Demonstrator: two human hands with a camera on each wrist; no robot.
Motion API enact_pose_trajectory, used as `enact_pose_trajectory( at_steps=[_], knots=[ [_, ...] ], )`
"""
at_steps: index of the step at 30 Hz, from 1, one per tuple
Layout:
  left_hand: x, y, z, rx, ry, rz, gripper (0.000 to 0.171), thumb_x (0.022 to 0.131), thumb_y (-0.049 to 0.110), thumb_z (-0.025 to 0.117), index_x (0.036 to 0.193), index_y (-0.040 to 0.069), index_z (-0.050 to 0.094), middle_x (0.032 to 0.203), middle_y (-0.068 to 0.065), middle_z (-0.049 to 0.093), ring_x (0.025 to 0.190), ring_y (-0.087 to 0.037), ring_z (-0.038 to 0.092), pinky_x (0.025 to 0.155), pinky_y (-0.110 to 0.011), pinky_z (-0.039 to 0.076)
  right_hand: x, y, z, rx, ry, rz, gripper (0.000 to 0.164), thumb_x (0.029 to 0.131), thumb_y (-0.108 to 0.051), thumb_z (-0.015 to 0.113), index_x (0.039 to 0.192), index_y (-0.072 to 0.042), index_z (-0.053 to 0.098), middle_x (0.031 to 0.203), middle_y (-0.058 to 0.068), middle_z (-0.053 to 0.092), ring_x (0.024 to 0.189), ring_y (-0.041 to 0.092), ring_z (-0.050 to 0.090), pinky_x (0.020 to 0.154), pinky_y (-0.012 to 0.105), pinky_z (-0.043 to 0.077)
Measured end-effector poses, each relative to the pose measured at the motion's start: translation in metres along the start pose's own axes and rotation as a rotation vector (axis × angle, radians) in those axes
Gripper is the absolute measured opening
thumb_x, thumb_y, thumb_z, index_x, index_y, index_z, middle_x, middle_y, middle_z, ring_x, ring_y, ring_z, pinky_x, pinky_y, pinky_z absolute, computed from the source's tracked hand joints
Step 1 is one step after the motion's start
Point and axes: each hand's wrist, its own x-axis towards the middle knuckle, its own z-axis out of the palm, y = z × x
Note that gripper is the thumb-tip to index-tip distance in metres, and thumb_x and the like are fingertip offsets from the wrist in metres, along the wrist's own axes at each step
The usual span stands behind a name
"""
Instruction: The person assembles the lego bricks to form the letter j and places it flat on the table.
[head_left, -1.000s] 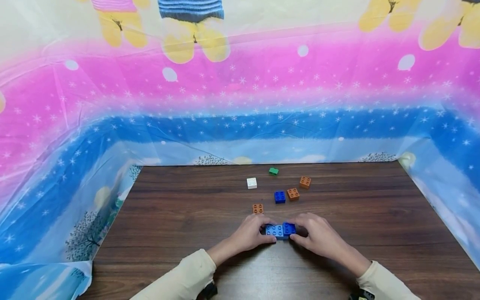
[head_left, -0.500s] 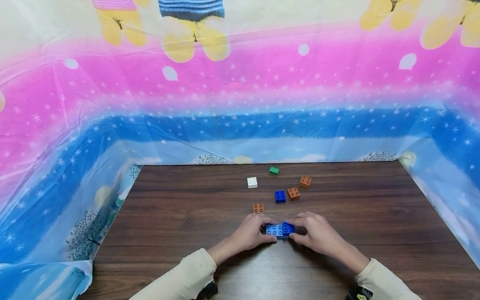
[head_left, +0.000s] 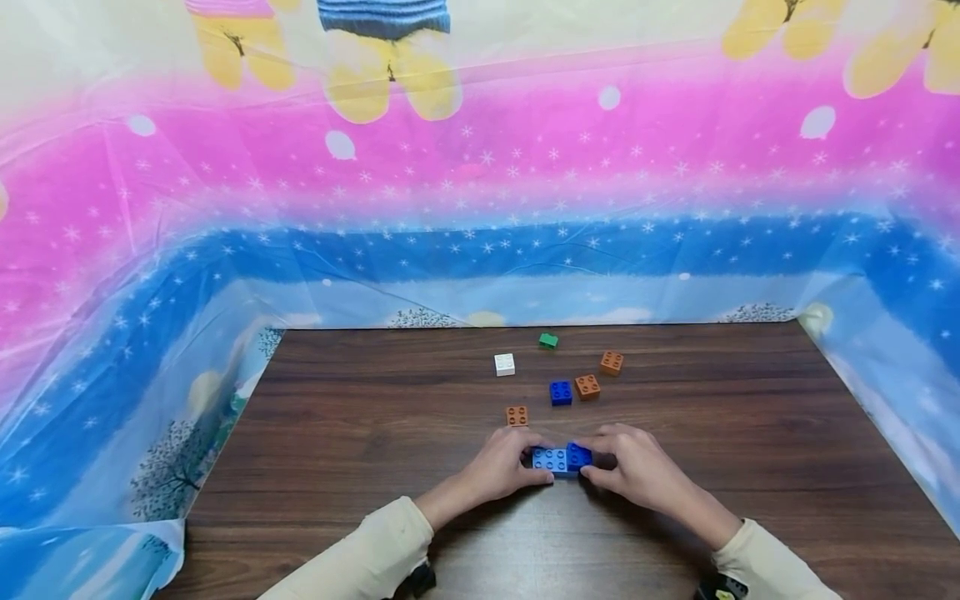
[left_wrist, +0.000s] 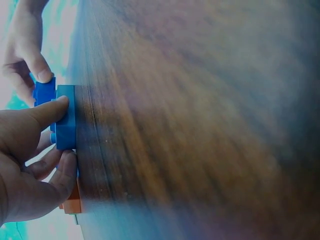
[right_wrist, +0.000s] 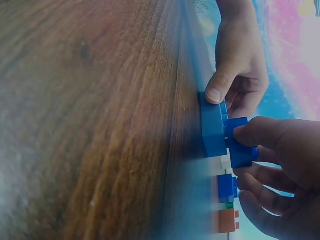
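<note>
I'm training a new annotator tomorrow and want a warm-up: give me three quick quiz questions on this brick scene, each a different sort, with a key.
1. Multiple choice: what does the right hand pinch?
A) Nothing
B) A dark blue brick
C) The white brick

2. True or false: the left hand grips the light blue brick.

3. Fill the gap: the brick nearest the far edge of the table is ____.

Key:
1. B
2. True
3. The green brick
</note>
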Motion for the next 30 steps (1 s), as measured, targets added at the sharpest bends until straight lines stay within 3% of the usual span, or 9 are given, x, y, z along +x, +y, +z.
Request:
enact_pose_trajectory(
  at_steps=[7, 16, 23, 30],
  knots=[
    [-0.0008, 0.0022, -0.0013, 0.001, 0.007, 0.008, 0.039, 0.087, 0.03, 0.083, 0.122, 0.015, 0.074, 0.118, 0.001, 0.074, 0.107, -0.013, 0.064, 0.101, -0.043, 0.044, 0.0009, -0.0016, -0.0013, -0.005, -0.023, 0.017, 0.043, 0.087, -0.026, 0.082, 0.126, -0.009, 0.074, 0.117, 0.011, 0.074, 0.106, 0.028, 0.069, 0.085, 0.048, 0.056],
    [-0.0004, 0.0024, -0.0039, 0.002, 0.0, 0.004, 0.039, 0.088, 0.031, 0.082, 0.122, 0.014, 0.074, 0.118, 0.0, 0.074, 0.105, -0.013, 0.064, 0.099, -0.042, 0.045, 0.0047, -0.0035, 0.002, -0.06, 0.017, -0.014, 0.043, 0.085, -0.027, 0.084, 0.122, -0.008, 0.076, 0.112, 0.008, 0.073, 0.096, 0.021, 0.068, 0.073, 0.038, 0.055],
    [-0.0011, 0.0029, -0.0046, 0.003, 0.009, 0.005, 0.039, 0.088, 0.031, 0.082, 0.122, 0.013, 0.074, 0.118, -0.001, 0.074, 0.105, -0.014, 0.064, 0.098, -0.042, 0.046, 0.0044, -0.0055, 0.0026, -0.047, -0.006, 0.016, 0.043, 0.085, -0.026, 0.083, 0.123, -0.008, 0.075, 0.117, 0.014, 0.073, 0.104, 0.03, 0.069, 0.083, 0.048, 0.057],
    [-0.0004, 0.0022, -0.0017, 0.003, 0.012, 0.012, 0.039, 0.087, 0.031, 0.083, 0.121, 0.014, 0.075, 0.117, 0.0, 0.074, 0.105, -0.014, 0.065, 0.098, -0.041, 0.046, 0.0023, -0.0008, 0.0043, -0.003, -0.003, 0.028, 0.044, 0.085, -0.03, 0.084, 0.125, -0.013, 0.074, 0.114, 0.002, 0.074, 0.104, 0.021, 0.068, 0.086, 0.047, 0.056]
  ],
)
